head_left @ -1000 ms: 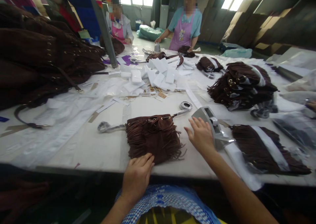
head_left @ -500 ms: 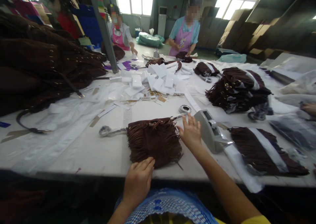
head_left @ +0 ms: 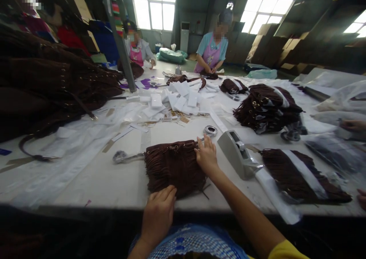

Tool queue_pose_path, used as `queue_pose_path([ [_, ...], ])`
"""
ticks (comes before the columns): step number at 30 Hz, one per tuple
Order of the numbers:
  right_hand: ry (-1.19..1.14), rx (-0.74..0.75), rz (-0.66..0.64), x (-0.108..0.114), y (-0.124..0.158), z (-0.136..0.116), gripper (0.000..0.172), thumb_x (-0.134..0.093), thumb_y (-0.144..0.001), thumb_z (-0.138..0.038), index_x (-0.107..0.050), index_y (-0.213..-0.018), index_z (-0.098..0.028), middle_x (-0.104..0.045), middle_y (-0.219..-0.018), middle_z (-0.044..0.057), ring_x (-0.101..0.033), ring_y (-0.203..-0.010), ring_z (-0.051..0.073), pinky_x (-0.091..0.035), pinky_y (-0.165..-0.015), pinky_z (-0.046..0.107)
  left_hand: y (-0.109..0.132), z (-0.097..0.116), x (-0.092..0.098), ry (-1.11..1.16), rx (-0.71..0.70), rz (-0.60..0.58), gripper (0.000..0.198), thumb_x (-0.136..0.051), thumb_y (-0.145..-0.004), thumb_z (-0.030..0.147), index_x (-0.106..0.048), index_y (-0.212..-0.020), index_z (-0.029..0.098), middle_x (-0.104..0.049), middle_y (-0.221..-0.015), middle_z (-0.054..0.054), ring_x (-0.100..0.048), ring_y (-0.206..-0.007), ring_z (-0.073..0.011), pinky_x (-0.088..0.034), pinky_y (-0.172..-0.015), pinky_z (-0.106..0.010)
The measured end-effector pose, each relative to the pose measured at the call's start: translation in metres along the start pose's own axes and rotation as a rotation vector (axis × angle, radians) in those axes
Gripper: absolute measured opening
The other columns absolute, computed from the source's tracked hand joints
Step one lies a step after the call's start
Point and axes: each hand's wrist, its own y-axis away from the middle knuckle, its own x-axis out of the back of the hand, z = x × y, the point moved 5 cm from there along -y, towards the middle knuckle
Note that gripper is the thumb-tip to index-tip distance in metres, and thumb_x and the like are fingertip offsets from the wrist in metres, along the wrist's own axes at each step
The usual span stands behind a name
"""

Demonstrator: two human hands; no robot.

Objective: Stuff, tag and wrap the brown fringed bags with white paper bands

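A dark brown fringed bag (head_left: 174,165) lies flat on the table in front of me, with small metal eyelets along its top edge. Wrapped strap ends stick out from it, one to the left (head_left: 121,157) and one coiled at the upper right (head_left: 210,131). My left hand (head_left: 160,209) rests with extended fingers on the bag's lower edge. At the upper right corner, the fingers of my right hand (head_left: 207,155) lie spread on the bag's side. Close by on the right stands a grey tape dispenser (head_left: 238,156).
A similar bag with a white band (head_left: 297,175) lies right of the dispenser, below stacked fringed bags (head_left: 265,108). White packets (head_left: 180,97) are heaped mid-table. Brown bags (head_left: 57,76) pile up at left beside a metal post (head_left: 121,49). Two co-workers stand across the table; other hands show at the right edge.
My right hand has come down and left, from just beside the bag onto its upper right edge. The left hand stays on the lower edge. The view has shifted slightly.
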Motion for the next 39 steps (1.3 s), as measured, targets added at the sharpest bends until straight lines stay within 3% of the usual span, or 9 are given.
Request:
queue_pose_path([
  [4,-0.02,0.301,-0.2,-0.011,0.007,-0.035,0.043,-0.05,-0.087,-0.009,-0.067,-0.122,-0.026,-0.038,-0.156,0.004,-0.018,-0.149,0.03,-0.01,-0.12,0.054,0.001,-0.001,-0.005,-0.047,-0.014,-0.02,0.033,-0.048,-0.091,0.01,-0.068,-0.115,0.019,-0.072,-0.118,-0.007,-0.069,-0.1,-0.0223,-0.051,-0.085,-0.038],
  [10,-0.028,0.249,-0.411,-0.043,-0.023,-0.043,0.044,-0.052,-0.089,-0.016,-0.064,-0.129,-0.032,-0.014,-0.165,0.001,-0.007,-0.151,0.032,-0.011,-0.118,0.056,0.002,-0.002,-0.007,-0.071,-0.007,-0.034,0.035,-0.051,-0.09,0.009,-0.066,-0.119,0.019,-0.071,-0.12,-0.006,-0.068,-0.102,-0.0234,-0.052,-0.085,-0.039],
  [16,-0.032,-0.22,-0.249,-0.019,-0.046,0.01,0.065,-0.048,-0.096,-0.032,-0.025,-0.155,-0.017,-0.014,-0.163,0.019,-0.022,-0.147,0.037,-0.029,-0.112,0.056,0.002,-0.002,-0.008,-0.057,-0.001,-0.045,0.035,-0.051,-0.089,0.009,-0.067,-0.119,0.02,-0.071,-0.121,-0.006,-0.068,-0.102,-0.0239,-0.052,-0.086,-0.039],
  [18,-0.105,-0.245,-0.157,-0.01,-0.041,0.019,0.063,-0.052,-0.093,-0.028,-0.035,-0.151,-0.015,-0.018,-0.162,0.02,-0.025,-0.146,0.037,-0.033,-0.112,0.052,0.001,-0.001,-0.006,-0.045,0.005,-0.054,0.034,-0.052,-0.09,0.01,-0.067,-0.119,0.02,-0.071,-0.121,-0.006,-0.069,-0.102,-0.0242,-0.053,-0.085,-0.039],
  [21,-0.338,-0.184,-0.119,-0.004,-0.033,0.027,0.04,-0.049,-0.084,-0.012,-0.071,-0.116,-0.021,-0.051,-0.147,0.007,-0.049,-0.134,0.024,-0.04,-0.109,0.034,-0.001,-0.002,-0.003,-0.026,0.014,-0.064,0.03,-0.056,-0.09,0.014,-0.068,-0.117,0.02,-0.072,-0.12,-0.006,-0.069,-0.101,-0.0249,-0.053,-0.085,-0.041],
  [26,-0.402,-0.246,0.05,0.02,-0.021,0.037,0.042,-0.038,-0.076,-0.003,-0.073,-0.092,-0.018,-0.057,-0.14,0.006,-0.051,-0.132,0.021,-0.037,-0.113,0.038,-0.002,-0.006,0.0,0.025,0.017,-0.069,0.029,-0.057,-0.091,0.016,-0.068,-0.116,0.023,-0.072,-0.119,-0.004,-0.069,-0.101,-0.0237,-0.054,-0.085,-0.039],
  [29,-0.435,0.023,0.173,0.036,-0.003,0.003,0.036,-0.041,-0.087,-0.008,-0.071,-0.103,-0.021,-0.055,-0.142,0.006,-0.048,-0.133,0.019,-0.035,-0.115,0.037,-0.001,-0.008,0.0,0.033,0.015,-0.07,0.028,-0.057,-0.091,0.017,-0.068,-0.117,0.024,-0.072,-0.12,-0.004,-0.069,-0.101,-0.0234,-0.054,-0.084,-0.039],
  [33,-0.339,0.477,-0.156,0.009,0.041,-0.058,0.035,-0.051,-0.097,-0.029,-0.062,-0.129,-0.026,-0.054,-0.145,0.005,-0.044,-0.137,0.021,-0.03,-0.118,0.042,-0.003,-0.006,0.007,0.015,-0.03,-0.053,0.026,-0.055,-0.092,0.016,-0.068,-0.114,0.021,-0.073,-0.117,-0.005,-0.069,-0.099,-0.0229,-0.054,-0.083,-0.037],
  [39,-0.15,0.477,-0.34,-0.026,0.065,-0.064,0.055,-0.054,-0.094,-0.038,-0.047,-0.146,-0.021,-0.033,-0.158,0.009,-0.024,-0.148,0.028,-0.013,-0.122,0.05,-0.034,0.009,0.018,-0.004,-0.1,-0.004,0.026,-0.05,-0.095,0.016,-0.067,-0.113,0.022,-0.069,-0.124,-0.006,-0.066,-0.108,-0.0215,-0.049,-0.093,-0.038],
])
